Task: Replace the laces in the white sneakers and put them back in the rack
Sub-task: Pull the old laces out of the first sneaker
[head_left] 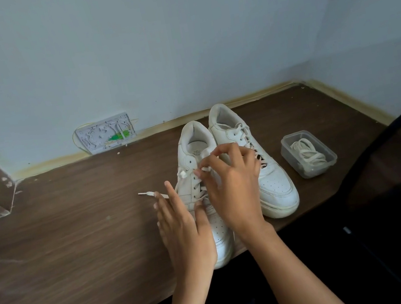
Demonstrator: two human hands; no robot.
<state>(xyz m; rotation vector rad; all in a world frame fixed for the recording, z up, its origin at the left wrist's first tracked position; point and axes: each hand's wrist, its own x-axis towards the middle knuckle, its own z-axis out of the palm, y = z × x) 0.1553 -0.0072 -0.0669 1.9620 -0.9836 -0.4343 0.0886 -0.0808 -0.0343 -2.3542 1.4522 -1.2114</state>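
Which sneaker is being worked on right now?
The left sneaker: both hands are on it, right hand pinching its lace. The right sneaker beside the plastic container sits untouched.

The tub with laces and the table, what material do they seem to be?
Tub: likely clear plastic, slightly cloudy; the laces show through its wall. Table: dark brown wood grain, matte; whether solid wood or laminate cannot be told.

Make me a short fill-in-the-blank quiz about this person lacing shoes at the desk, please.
1. The two white leather sneakers stand on a brown ____ desk.
2. The right hand pinches a white ____ over the left-hand sneaker.
3. The coiled spare laces lie in a clear plastic ____ right of the sneakers.
4. The left hand rests flat, fingers ____, against that sneaker's side.

Missing words: wooden; lace; tub; straight
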